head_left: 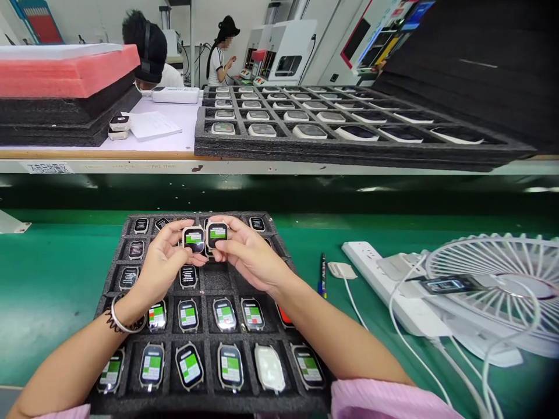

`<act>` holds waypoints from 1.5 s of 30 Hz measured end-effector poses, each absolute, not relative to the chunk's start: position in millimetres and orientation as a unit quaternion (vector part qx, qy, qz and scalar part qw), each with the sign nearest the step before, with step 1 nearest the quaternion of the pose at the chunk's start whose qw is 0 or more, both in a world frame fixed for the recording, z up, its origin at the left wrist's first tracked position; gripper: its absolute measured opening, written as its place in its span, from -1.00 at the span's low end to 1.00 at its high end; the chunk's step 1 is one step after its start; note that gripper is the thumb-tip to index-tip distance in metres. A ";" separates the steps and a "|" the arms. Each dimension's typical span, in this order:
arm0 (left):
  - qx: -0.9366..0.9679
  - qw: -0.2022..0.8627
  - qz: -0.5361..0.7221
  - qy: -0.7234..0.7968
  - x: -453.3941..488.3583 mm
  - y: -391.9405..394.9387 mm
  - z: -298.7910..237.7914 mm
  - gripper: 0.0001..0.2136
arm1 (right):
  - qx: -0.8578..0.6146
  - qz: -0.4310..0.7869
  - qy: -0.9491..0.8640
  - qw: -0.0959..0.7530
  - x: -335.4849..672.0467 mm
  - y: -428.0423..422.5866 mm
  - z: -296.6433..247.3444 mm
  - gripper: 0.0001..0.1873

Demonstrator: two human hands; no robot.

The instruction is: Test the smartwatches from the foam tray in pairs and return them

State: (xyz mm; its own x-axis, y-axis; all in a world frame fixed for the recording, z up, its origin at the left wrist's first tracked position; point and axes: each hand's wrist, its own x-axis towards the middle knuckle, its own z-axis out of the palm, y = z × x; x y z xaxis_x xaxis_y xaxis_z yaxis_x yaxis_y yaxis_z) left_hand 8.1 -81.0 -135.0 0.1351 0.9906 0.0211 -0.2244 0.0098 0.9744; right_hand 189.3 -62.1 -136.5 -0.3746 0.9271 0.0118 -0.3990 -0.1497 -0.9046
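Note:
My left hand (168,254) pinches a smartwatch case (193,239) with a green and white screen, by its edges. Beside it, my right hand (247,251) grips a second smartwatch case (217,231), its thumb on the lower part of the lit screen. The two watches are held close together over a black foam tray (209,337). In the tray's compartments lie several strapless watches; the front rows show green screens, like this watch (188,315), while ones farther back show white text on black. One case (269,368) in the front row shows a pale, blank face.
Right of the tray are a marker (323,274), a white charging puck (342,270), a power strip (371,273) with cables and a white fan (493,273). A shelf (157,166) above bears another watch tray (271,144) and stacked foam (56,78). Two people are beyond.

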 end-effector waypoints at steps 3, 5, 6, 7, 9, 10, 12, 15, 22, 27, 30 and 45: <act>0.470 0.587 0.512 0.414 8.8 -81.9 -133.8 -0.58 | -0.300 0.698 -0.442 0.477 188.2 -60.7 -139.3 -0.57; 0.469 0.586 0.512 0.418 9.0 -82.0 -133.9 -0.59 | -0.302 0.695 -0.446 0.477 187.7 -60.0 -140.3 -0.58; 0.468 0.586 0.512 0.420 8.9 -82.0 -134.3 -0.60 | -0.303 0.693 -0.447 0.478 187.5 -59.7 -140.6 -0.58; 0.466 0.586 0.512 0.421 8.6 -81.8 -134.8 -0.60 | -0.303 0.692 -0.448 0.478 187.4 -59.5 -140.7 -0.58; 0.462 0.590 0.513 0.420 7.8 -81.5 -135.4 -0.60 | -0.302 0.692 -0.448 0.478 187.4 -59.5 -140.7 -0.58; 0.460 0.592 0.512 0.420 7.3 -81.3 -135.5 -0.60 | -0.302 0.692 -0.449 0.478 187.5 -59.6 -140.7 -0.58; 0.456 0.595 0.511 0.422 6.6 -81.2 -135.0 -0.61 | -0.305 0.689 -0.452 0.477 187.7 -60.0 -140.5 -0.58; 0.454 0.595 0.509 0.425 6.5 -80.8 -133.6 -0.60 | -0.310 0.686 -0.454 0.477 187.7 -60.6 -140.4 -0.57; 0.455 0.598 0.504 0.426 5.2 -77.7 -137.1 -0.58 | -0.318 0.691 -0.448 0.470 187.0 -59.3 -143.6 -0.53; 0.443 0.614 0.505 0.414 3.3 -74.3 -140.0 -0.55 | -0.313 0.709 -0.420 0.472 187.1 -55.0 -148.5 -0.50; 0.428 0.620 0.518 0.406 0.4 -69.1 -137.4 -0.50 | -0.307 0.739 -0.373 0.470 187.3 -50.3 -150.1 -0.51; 0.463 0.520 0.614 0.373 -24.0 -47.8 -87.3 -0.33 | -0.299 0.762 -0.361 0.447 188.6 -45.1 -150.5 -0.50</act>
